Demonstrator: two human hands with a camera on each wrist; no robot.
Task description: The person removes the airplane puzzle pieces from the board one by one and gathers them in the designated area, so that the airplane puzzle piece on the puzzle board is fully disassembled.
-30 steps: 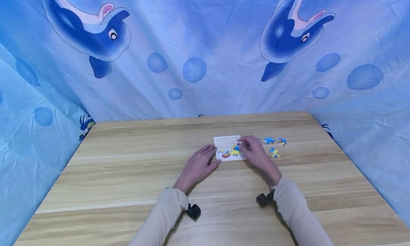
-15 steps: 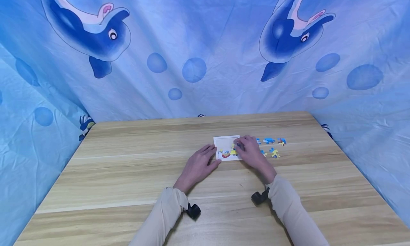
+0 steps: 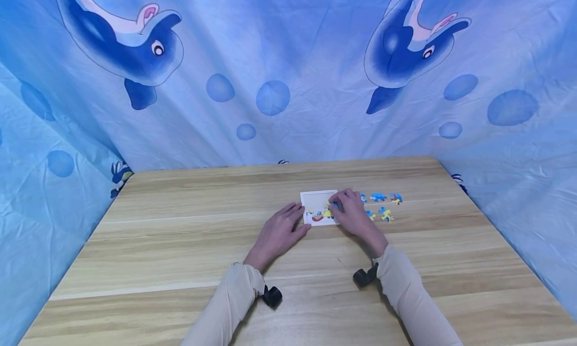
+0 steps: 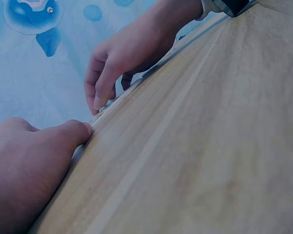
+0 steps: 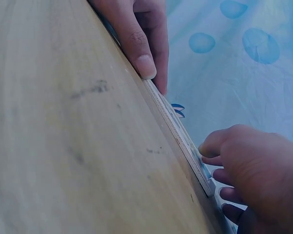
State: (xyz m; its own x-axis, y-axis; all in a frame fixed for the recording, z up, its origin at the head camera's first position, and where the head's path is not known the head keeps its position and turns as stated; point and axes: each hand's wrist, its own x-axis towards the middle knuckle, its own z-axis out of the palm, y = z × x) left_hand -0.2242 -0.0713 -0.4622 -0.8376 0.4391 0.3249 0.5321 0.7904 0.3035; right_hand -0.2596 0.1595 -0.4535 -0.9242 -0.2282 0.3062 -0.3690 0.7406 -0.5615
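Observation:
A white puzzle tray [image 3: 318, 193] lies flat on the table, with colourful pieces [image 3: 317, 215] fitted along its lower part. My left hand [image 3: 280, 232] rests at the tray's left side, fingers on the left edge and thumb by the near left corner; in the right wrist view this left hand [image 5: 136, 36] presses that corner. Over the tray's right part, my right hand [image 3: 353, 213] pinches a small, partly blue puzzle piece between thumb and fingers, mostly hidden by the fingertips. In the left wrist view the right hand [image 4: 129, 56] bends down with its fingertips at the tray.
Several loose blue, yellow and red puzzle pieces [image 3: 378, 198] lie to the right of the tray, partly behind the right hand. The wooden table [image 3: 180, 246] ends at a blue curtain [image 3: 315, 130] printed with dolphins.
My right hand has moved slightly left over the tray, uncovering more of the loose pieces, and has then stayed nearly still. The left hand and the tray have not moved.

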